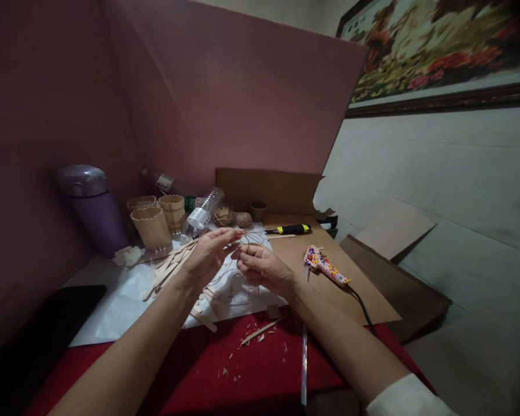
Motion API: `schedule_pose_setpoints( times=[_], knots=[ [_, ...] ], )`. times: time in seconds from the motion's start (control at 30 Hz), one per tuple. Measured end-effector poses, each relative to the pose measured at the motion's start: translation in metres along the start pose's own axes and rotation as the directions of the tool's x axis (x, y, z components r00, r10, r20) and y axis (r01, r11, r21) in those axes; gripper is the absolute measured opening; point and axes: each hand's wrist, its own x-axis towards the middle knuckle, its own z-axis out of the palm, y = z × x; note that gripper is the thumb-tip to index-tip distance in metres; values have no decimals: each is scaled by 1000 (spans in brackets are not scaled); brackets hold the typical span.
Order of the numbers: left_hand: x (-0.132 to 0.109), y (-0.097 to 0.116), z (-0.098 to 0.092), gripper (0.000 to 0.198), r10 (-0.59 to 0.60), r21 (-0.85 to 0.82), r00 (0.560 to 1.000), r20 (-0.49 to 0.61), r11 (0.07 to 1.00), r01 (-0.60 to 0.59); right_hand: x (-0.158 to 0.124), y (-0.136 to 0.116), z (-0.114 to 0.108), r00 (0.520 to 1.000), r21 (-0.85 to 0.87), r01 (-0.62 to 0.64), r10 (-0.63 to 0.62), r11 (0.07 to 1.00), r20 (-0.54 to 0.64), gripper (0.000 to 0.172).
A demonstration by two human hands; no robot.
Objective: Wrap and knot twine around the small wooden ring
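My left hand (212,251) is closed, its fingertips pinched on thin brown twine (255,236) that loops between the two hands. Facing it, my right hand (266,268) is also closed, thumb and finger pressed on the same twine. Strands trail down over the white paper (112,312) below. Under my left wrist lies a heap of wooden craft sticks (169,268). Behind the hands sit two balls of twine, the smaller one (244,219) beside the larger one (223,216). Exactly how the twine runs inside the fingers is hidden.
Several stick-covered cups (151,228) stand at left beside a purple tumbler (97,214) and a clear plastic bottle (204,209). A utility knife (292,229) and a patterned glue gun (325,266) rest on cardboard (364,303) at right. Wood scraps (260,334) litter the red cloth (208,375).
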Motion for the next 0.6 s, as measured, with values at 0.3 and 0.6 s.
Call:
schedule_pose_setpoints(
  times=[0.3, 0.6],
  knots=[
    [8, 16, -21, 19, 58, -31, 990, -126, 998, -62, 3, -1, -30, 997, 98, -81, 81, 992, 4, 20],
    [13, 9, -22, 25, 255, 326, 959, -124, 923, -204, 2, -1, -31, 992, -104, -113, 106, 988, -75, 35]
  ],
)
